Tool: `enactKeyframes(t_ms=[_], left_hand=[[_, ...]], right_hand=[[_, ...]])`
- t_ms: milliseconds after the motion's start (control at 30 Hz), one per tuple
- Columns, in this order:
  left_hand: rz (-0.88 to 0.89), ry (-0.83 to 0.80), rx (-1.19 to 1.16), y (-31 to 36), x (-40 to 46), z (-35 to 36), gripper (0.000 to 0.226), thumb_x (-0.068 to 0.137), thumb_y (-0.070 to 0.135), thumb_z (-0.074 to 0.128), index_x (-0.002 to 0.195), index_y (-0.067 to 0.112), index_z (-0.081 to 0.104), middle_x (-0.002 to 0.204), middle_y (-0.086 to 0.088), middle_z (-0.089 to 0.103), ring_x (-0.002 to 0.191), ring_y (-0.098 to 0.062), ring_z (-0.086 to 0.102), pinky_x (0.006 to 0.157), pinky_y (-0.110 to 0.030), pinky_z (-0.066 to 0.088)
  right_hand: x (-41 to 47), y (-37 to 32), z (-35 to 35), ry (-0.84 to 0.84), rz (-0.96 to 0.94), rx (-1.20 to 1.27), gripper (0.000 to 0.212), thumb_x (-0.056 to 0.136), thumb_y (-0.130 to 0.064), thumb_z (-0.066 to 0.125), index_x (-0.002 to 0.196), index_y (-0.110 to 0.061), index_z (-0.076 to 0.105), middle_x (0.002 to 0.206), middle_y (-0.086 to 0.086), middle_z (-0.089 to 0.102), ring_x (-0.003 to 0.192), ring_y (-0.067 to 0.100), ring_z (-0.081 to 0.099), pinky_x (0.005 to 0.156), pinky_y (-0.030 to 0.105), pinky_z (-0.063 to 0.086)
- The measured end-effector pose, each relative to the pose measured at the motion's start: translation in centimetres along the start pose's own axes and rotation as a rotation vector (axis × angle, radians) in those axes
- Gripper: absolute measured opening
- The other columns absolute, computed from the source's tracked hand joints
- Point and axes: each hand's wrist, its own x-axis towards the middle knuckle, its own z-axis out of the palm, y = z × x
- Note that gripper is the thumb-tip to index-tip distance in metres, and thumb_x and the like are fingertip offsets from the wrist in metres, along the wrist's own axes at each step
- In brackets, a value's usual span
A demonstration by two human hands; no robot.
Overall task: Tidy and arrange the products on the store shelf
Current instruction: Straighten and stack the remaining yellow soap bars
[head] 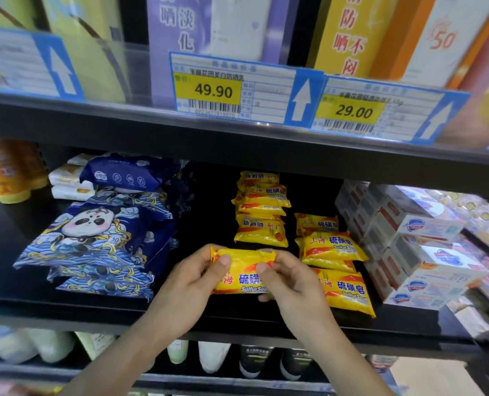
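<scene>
Your left hand (190, 284) and right hand (290, 284) both pinch one yellow soap bar (241, 270), thumbs on top, held just above black shelf (180, 307). Soap stack (261, 210) directly beyond your fingers. More soap bars (337, 267) just right of right hand. Panda wipe packs (94, 238) left of left hand. White boxes (420, 244) far right.

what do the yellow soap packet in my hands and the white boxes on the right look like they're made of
Yellow sulfur soap packet: likely thin glossy plastic film, judging by the crinkled, crimped ends and sheen. White and red soap boxes: probably coated cardboard, given sharp folded edges and flat printed faces.
</scene>
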Motion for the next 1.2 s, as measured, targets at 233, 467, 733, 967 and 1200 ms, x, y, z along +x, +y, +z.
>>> enactKeyframes(t_ms=[233,467,733,967,1200], left_hand=[[0.043,-0.008,0.049,-0.2,0.1,0.0,0.046,0.09,0.068,0.05,0.125,0.043,0.062,0.111,0.008,0.076,0.104,-0.009,0.071,0.095,-0.04,0.05],[0.099,0.061,0.105,-0.2,0.0,-0.1,0.036,0.095,0.048,0.052,0.13,0.053,0.055,0.115,0.011,0.075,0.109,-0.008,0.069,0.099,-0.041,0.048],[0.207,0.084,0.188,-0.1,-0.6,-0.1,0.068,0.103,0.0,0.044,0.144,0.054,0.046,0.141,0.021,0.056,0.125,-0.011,0.06,0.099,-0.033,0.051],[0.314,0.055,0.351,-0.4,-0.3,0.1,0.087,0.085,-0.006,0.079,0.141,0.056,0.051,0.145,0.024,0.046,0.138,-0.006,0.045,0.099,-0.024,0.05],[0.364,0.115,0.452,-0.3,-0.8,0.5,0.075,0.082,0.001,0.083,0.128,0.055,0.057,0.147,0.025,0.043,0.137,-0.003,0.046,0.1,-0.024,0.044]], right_hand=[[-0.1,0.4,-0.3,0.087,-0.018,0.081,0.017,0.09,-0.046,0.071,0.094,-0.03,0.072,0.081,0.002,0.064,0.076,0.012,0.065,0.062,0.031,0.06],[-0.1,0.6,-0.8,0.113,0.018,0.137,0.012,0.089,-0.042,0.071,0.086,-0.031,0.069,0.075,-0.013,0.059,0.073,0.005,0.062,0.065,0.034,0.062],[-0.2,-0.6,-0.7,0.111,0.129,0.235,0.01,0.085,-0.045,0.069,0.091,-0.046,0.076,0.089,-0.011,0.077,0.079,0.013,0.075,0.062,0.021,0.06],[0.0,-1.3,-0.8,0.131,0.237,0.286,0.028,0.085,-0.041,0.071,0.102,-0.019,0.075,0.092,0.008,0.079,0.075,0.023,0.076,0.06,0.025,0.062],[0.4,-1.3,-0.6,0.119,0.291,0.209,0.025,0.095,-0.033,0.071,0.098,-0.009,0.07,0.079,0.011,0.076,0.061,0.021,0.074,0.055,0.026,0.061]])
